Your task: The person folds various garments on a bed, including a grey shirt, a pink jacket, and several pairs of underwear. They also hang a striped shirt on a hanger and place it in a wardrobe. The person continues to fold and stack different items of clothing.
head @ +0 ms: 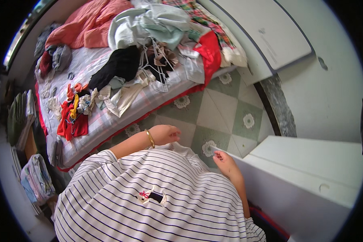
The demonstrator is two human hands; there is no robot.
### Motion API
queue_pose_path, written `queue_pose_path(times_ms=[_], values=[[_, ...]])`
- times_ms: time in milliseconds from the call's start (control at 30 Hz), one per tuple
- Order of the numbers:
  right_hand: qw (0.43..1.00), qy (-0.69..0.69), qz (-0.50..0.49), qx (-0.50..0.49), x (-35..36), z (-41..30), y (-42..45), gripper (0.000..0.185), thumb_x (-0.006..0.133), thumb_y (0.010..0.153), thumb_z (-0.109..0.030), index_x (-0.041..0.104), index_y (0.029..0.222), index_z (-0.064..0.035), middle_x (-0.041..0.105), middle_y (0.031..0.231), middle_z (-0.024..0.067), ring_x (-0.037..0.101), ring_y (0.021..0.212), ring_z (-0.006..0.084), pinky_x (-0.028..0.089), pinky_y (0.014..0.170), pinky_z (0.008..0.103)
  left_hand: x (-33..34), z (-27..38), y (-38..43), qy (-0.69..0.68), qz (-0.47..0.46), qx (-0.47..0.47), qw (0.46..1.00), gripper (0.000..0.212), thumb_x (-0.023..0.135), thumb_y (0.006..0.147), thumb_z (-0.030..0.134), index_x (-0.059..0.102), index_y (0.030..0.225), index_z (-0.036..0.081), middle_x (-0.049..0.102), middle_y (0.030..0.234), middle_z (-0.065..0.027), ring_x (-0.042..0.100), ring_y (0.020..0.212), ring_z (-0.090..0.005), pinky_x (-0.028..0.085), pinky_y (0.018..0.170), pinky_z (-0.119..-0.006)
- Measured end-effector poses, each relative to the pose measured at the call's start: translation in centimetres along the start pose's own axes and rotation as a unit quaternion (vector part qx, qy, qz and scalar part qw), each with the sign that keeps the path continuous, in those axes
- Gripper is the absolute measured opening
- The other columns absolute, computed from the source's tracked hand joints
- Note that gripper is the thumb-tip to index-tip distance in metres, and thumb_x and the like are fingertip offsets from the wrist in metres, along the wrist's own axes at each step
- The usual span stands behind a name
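My left hand (166, 134), with a gold bangle (150, 138) at the wrist, hangs before my striped shirt (151, 181). Its fingers are loosely curled, and nothing shows in them. My right hand (224, 161) is likewise empty and loosely bent, close to the edge of a white cabinet (278, 178); whether it touches the edge I cannot tell. Beyond my left hand is a bed (104, 136) covered with clothes. Black cloth (118, 66) lies beside several white hangers (161, 74). Red clothing (75, 122) with a yellow piece (74, 106) sits nearer the bed's left end.
A coral quilt (90, 24), a pale blanket (148, 25) and red fabric (210, 54) are heaped along the bed's far side. Folded fabrics (37, 178) stand on shelving at left. Green-and-white tiled floor (214, 112) runs between bed and cabinet. A white panel (272, 33) stands beyond.
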State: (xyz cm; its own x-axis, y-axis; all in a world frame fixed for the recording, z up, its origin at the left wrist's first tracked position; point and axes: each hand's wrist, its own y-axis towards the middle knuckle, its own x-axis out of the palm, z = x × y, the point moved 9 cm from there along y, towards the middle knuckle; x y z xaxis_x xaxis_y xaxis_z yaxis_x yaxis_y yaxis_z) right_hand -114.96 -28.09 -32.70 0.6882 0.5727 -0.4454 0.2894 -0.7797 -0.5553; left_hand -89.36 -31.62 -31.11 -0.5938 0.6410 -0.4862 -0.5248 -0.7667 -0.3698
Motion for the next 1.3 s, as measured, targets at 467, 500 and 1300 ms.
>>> queue_pose_path(times_ms=[467,500,1300], values=[[0.970,-0.009,-0.232,-0.074,5.6,-13.3,30.0,0.031,0.055,0.084,-0.022,0.055,0.107,-0.0014,0.061,0.094,0.0079,0.056,0.082,0.0156,0.045,0.074,0.0278,-11.1,-15.2,-3.8,-0.226,0.223,-0.273,0.908,0.032,0.056,0.084,0.025,0.056,0.108,0.004,0.063,0.093,-0.0117,0.061,0.086,-0.0221,0.047,0.077,-0.031],[0.964,0.001,-0.258,-0.071,6.4,-12.6,32.6,0.031,0.055,0.084,-0.022,0.055,0.107,-0.0013,0.061,0.094,0.0074,0.056,0.083,0.0153,0.045,0.074,0.0278,-11.6,-15.5,-3.3,-0.235,0.229,-0.275,0.904,0.033,0.056,0.084,0.025,0.056,0.108,0.003,0.063,0.093,-0.0117,0.061,0.086,-0.0211,0.047,0.077,-0.030],[0.975,-0.105,-0.175,-0.085,24.1,-21.8,64.9,0.059,0.062,0.075,-0.020,0.040,0.125,0.0035,0.052,0.115,0.0122,0.050,0.106,0.0211,0.038,0.091,0.0289,-8.1,-20.2,-8.5,-0.534,0.471,-0.371,0.596,0.030,0.053,0.087,0.012,0.051,0.114,0.000,0.060,0.101,-0.0074,0.057,0.092,-0.0123,0.044,0.081,-0.023]])
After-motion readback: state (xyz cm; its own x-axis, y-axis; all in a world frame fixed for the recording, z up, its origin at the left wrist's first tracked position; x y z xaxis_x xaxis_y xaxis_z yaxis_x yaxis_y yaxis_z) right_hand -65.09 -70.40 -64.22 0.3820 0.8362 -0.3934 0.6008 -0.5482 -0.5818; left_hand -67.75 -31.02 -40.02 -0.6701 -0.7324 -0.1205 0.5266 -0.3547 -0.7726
